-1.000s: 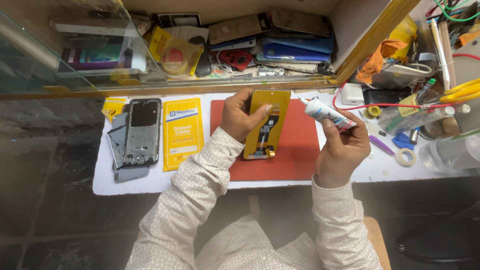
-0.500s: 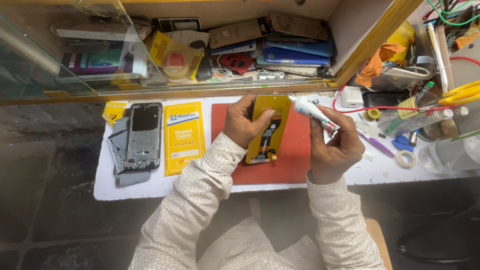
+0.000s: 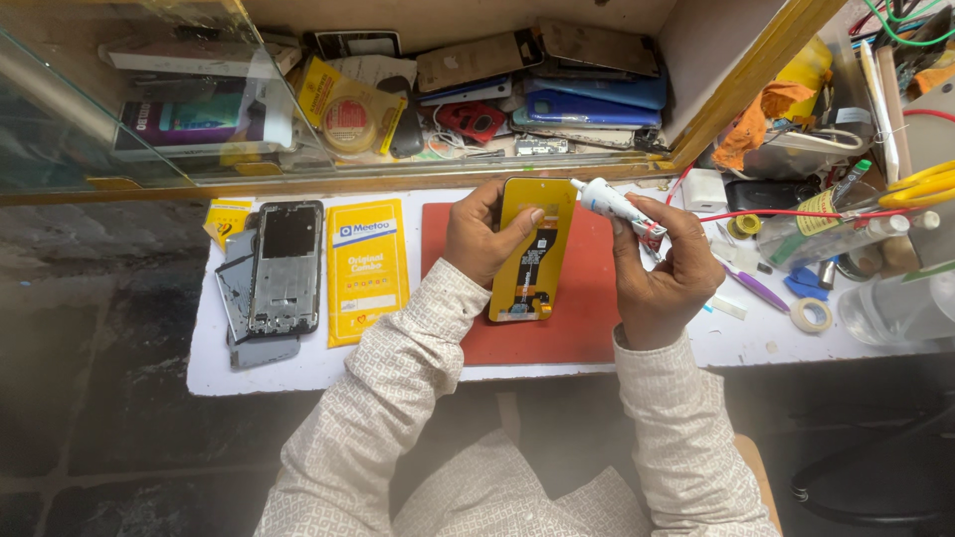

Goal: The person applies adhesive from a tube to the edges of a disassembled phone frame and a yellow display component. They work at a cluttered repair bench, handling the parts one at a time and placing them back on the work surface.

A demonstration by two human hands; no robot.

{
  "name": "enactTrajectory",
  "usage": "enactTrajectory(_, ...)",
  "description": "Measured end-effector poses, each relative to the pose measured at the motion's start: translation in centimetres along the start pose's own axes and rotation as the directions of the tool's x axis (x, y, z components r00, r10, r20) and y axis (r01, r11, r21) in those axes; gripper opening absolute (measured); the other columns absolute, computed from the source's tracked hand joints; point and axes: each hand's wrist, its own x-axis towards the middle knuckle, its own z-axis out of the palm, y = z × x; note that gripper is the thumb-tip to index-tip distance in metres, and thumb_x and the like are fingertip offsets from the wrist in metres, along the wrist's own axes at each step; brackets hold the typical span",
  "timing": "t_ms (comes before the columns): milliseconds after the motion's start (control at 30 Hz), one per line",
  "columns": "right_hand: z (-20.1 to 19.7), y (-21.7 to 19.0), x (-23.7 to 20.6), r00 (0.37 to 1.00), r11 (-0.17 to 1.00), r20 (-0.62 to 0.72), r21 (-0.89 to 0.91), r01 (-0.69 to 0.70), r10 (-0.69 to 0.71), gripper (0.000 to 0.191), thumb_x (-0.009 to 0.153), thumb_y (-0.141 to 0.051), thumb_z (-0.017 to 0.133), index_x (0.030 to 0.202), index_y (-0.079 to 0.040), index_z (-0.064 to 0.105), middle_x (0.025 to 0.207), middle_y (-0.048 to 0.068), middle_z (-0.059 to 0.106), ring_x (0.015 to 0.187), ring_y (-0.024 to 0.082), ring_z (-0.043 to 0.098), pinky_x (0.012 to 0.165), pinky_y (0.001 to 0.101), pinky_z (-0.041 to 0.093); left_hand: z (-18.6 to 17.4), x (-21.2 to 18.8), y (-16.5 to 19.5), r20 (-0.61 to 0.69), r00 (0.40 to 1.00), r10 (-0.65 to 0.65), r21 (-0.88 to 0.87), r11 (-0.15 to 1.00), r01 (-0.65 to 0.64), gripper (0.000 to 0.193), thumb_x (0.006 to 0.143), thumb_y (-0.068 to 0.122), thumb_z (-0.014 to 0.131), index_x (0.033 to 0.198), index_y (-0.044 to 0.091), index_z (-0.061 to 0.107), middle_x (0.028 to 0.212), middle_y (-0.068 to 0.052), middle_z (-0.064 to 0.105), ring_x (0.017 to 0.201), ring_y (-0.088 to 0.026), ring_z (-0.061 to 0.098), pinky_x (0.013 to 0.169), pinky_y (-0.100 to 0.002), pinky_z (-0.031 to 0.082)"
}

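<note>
My left hand [image 3: 480, 237] grips a yellow-backed phone screen panel [image 3: 530, 249] by its left edge, holding it over a red work mat [image 3: 582, 318]. The panel has a dark flex strip down its middle. My right hand [image 3: 659, 273] is closed on a small white glue tube [image 3: 617, 207], whose nozzle points at the panel's upper right corner.
A bare phone frame [image 3: 286, 267] lies on other phone parts at the left, beside a yellow packet [image 3: 365, 268]. Behind the white bench, a shelf holds phone backs and covers [image 3: 587, 99]. At the right are bottles [image 3: 846, 231], a tape roll [image 3: 812, 315] and purple tweezers [image 3: 758, 290].
My right hand has swung the glue tube left, bringing the nozzle to the panel's top right corner. The left hand keeps the panel in place.
</note>
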Motion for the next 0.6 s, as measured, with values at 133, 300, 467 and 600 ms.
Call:
enactTrajectory(133,-0.02,-0.03,-0.02,1.000,1.000,0.009,-0.007,0.015,-0.015,0.029,0.098,0.005,0.081,0.123,-0.001,0.069,0.113,0.010,0.074,0.093,0.012,0.069,0.078,0.0220,0.052,0.18,-0.14,0.28,0.008,1.000,0.011,0.022,1.000,-0.012,0.025,0.096,0.005,0.073,0.118,-0.002,0.065,0.105,-0.009,0.075,0.095,-0.013,0.073,0.085,-0.028,0.063)
enactTrajectory(300,-0.13,-0.07,-0.10,1.000,0.999,0.008,-0.028,-0.030,0.030,0.028,0.096,0.005,0.083,0.121,-0.002,0.071,0.106,0.008,0.073,0.088,0.011,0.066,0.072,0.0221,0.047,0.23,-0.27,0.63,0.011,1.000,0.015,0.051,0.999,-0.016,0.022,0.096,0.006,0.073,0.116,-0.001,0.067,0.103,-0.008,0.076,0.093,-0.012,0.073,0.083,-0.028,0.063)
enactTrajectory(467,-0.06,0.04,0.01,1.000,1.000,0.012,-0.023,-0.004,0.004,0.028,0.097,0.005,0.082,0.122,-0.002,0.070,0.108,0.008,0.074,0.091,0.011,0.066,0.070,0.0203,0.048,0.30,-0.29,0.72,0.013,1.000,0.009,0.047,0.999,-0.010,0.021,0.096,0.007,0.073,0.115,-0.001,0.067,0.102,-0.008,0.076,0.092,-0.012,0.073,0.082,-0.028,0.063)
enactTrajectory(600,-0.01,0.03,0.06,1.000,1.000,0.012,-0.026,0.005,-0.004,0.028,0.097,0.005,0.082,0.121,-0.001,0.070,0.108,0.008,0.074,0.091,0.011,0.067,0.069,0.0203,0.049,0.27,-0.31,0.75,0.023,0.999,0.024,0.049,0.998,-0.025,0.021,0.096,0.008,0.074,0.114,-0.001,0.067,0.101,-0.007,0.075,0.092,-0.011,0.073,0.082,-0.028,0.063)
